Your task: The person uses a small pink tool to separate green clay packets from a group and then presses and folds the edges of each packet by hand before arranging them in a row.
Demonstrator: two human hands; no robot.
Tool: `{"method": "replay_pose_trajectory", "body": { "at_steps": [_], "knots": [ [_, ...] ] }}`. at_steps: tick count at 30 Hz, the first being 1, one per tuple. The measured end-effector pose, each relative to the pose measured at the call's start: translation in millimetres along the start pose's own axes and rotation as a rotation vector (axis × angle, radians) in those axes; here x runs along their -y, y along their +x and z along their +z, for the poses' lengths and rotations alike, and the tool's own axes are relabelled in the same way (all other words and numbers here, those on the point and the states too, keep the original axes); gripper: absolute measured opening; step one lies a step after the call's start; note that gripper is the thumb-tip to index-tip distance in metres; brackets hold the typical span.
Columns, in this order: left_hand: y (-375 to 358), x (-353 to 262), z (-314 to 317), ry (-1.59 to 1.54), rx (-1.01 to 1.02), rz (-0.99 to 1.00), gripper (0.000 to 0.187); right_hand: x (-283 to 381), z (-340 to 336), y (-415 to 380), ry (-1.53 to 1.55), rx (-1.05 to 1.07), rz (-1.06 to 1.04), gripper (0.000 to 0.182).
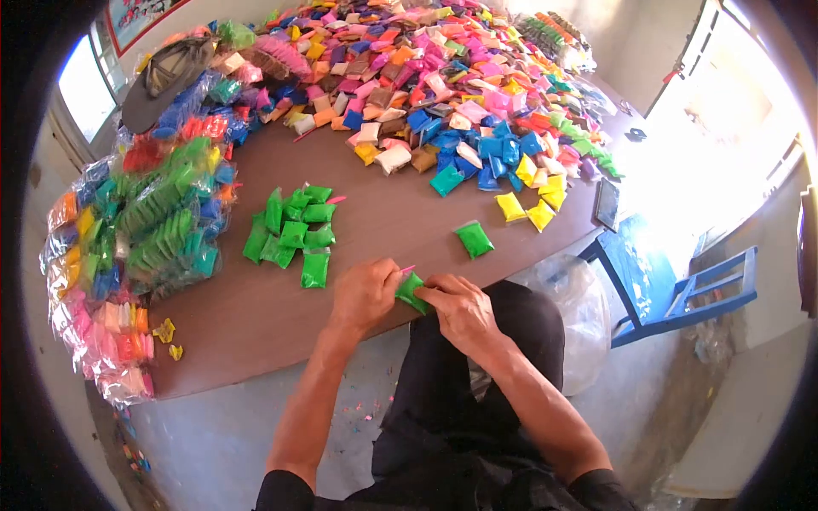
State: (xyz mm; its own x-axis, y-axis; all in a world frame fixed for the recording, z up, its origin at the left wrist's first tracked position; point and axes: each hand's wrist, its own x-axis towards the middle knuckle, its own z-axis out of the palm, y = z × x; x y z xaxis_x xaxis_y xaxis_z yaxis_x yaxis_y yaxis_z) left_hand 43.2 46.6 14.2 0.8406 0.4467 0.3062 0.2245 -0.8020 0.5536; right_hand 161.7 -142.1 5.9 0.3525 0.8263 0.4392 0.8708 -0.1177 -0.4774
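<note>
A small green packet (411, 294) is held between my two hands just above the front edge of the table. My right hand (460, 308) pinches its right side. My left hand (365, 294) is closed at its left edge, and a thin pink strip (408, 269) sticks out by those fingers; how the strip is held is hidden. Another green packet (474, 239) lies alone on the table, beyond my right hand. To the left, a loose group of green packets (293, 234) lies on the brown tabletop (375, 221).
A large heap of multicoloured packets (409, 77) covers the back. Bagged packets (162, 213) are stacked at left, with a dark cap (168, 81) on top. Yellow packets (511, 206) and a phone (607, 204) lie at right. A blue chair (648, 277) and clear plastic bag (575, 315) stand beside the table.
</note>
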Motion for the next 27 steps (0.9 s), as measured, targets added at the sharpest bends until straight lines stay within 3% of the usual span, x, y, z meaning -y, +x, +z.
{"method": "replay_pose_trajectory", "body": {
  "at_steps": [2, 8, 14, 17, 23, 27],
  "knots": [
    [-3, -13, -8, -0.078, 0.045, 0.052, 0.022, 1, 3, -1, 0.0, -0.047, -0.008, 0.04],
    [9, 11, 2, 0.241, 0.044, 0.058, 0.019, -1, 10, -5, 0.02, -0.055, 0.03, 0.033],
    [6, -14, -16, 0.108, 0.159, 0.171, 0.019, -4, 16, -7, 0.013, -0.085, 0.037, 0.032],
    [11, 12, -6, 0.357, 0.157, 0.14, 0.02, -4, 17, -9, 0.016, -0.084, 0.031, 0.032],
    [3, -19, -19, 0.14, 0.118, 0.074, 0.02, 1, 14, -10, 0.04, -0.108, 0.065, 0.029],
    [-5, 11, -9, 0.187, -0.025, -0.033, 0.022, 6, 13, -8, 0.071, -0.146, 0.107, 0.03]
  ]
}}
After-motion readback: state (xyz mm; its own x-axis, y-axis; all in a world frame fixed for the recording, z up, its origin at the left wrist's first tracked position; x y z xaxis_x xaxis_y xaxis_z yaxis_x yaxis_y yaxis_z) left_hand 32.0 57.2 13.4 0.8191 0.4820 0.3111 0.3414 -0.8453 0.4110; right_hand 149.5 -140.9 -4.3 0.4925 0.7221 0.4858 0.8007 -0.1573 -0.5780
